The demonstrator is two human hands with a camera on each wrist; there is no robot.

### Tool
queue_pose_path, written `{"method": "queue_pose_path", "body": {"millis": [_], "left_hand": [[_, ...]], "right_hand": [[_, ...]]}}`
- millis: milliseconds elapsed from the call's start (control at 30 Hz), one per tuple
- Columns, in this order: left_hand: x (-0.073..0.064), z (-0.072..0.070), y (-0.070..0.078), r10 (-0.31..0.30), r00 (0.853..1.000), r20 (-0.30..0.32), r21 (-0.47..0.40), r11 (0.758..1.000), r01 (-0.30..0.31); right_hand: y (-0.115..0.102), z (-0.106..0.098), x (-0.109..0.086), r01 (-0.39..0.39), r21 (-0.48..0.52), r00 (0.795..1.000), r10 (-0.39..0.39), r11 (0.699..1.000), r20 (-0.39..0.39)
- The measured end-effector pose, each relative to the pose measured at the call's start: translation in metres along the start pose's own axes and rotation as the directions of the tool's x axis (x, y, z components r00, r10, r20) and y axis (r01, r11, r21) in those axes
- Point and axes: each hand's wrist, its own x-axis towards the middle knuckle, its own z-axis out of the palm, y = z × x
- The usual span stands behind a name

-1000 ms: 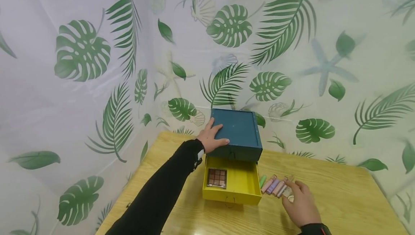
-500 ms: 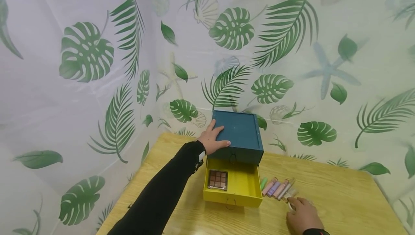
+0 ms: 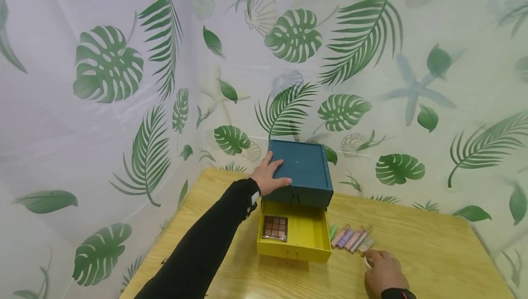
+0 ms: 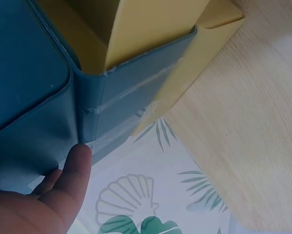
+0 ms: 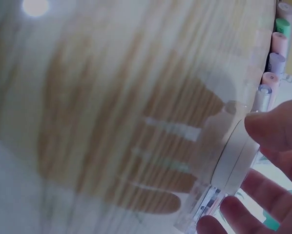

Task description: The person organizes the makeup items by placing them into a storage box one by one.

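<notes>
My left hand point(image 3: 268, 177) rests with spread fingers on the left part of the dark blue box point(image 3: 303, 163). In the left wrist view its thumb and fingers lie along the box's blue wall point(image 4: 33, 131). Below the blue top, a yellow drawer point(image 3: 294, 254) stands pulled out, with an eyeshadow palette point(image 3: 275, 227) in its left half. My right hand point(image 3: 385, 271) grips a small round jar with a white lid and clear body point(image 5: 234, 156) low over the table, thumb on the lid side and fingers curled behind. Past it lies a row of makeup tubes point(image 3: 348, 238).
The row holds green, pink, purple and silvery tubes just right of the drawer, with a small clear-looking item point(image 3: 366, 244) at its near end. The wooden table point(image 3: 437, 248) meets a leaf-printed curtain point(image 3: 359, 60) behind and at left.
My right hand has moved slightly down and right from the end of the row, and its fingers have closed on the white-lidded jar. The left hand stays on the box.
</notes>
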Motion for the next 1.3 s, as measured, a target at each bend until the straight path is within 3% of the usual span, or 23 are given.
{"method": "queue_pose_path", "body": {"millis": [567,800,933,1067,1167,1300], "left_hand": [[0.003,-0.001,0.0,-0.01,1.0,-0.003,-0.001,1.0,0.01],[0.003,0.0,-0.002,-0.005,1.0,0.002,-0.012,1.0,0.005],[0.006,0.003,-0.006,-0.011,1.0,0.004,-0.002,1.0,0.011],[0.011,0.006,-0.011,-0.019,1.0,0.008,0.023,1.0,0.019],[0.011,0.005,-0.01,-0.026,1.0,0.009,0.032,0.999,0.026],[0.008,0.004,-0.004,-0.017,1.0,0.002,0.009,1.0,0.017]], "right_hand": [[-0.004,0.003,-0.001,-0.015,-0.048,1.0,0.014,0.999,-0.022],[-0.006,-0.003,-0.004,-0.001,0.014,1.0,0.001,1.0,-0.014],[-0.02,-0.014,-0.005,0.004,0.097,1.0,-0.002,0.995,-0.02],[-0.051,-0.034,-0.008,0.059,0.198,0.997,-0.047,0.978,-0.066],[-0.078,-0.049,-0.013,0.155,0.259,0.987,-0.136,0.953,-0.088],[-0.104,-0.061,-0.018,0.317,0.289,0.947,-0.285,0.903,-0.149]]}}
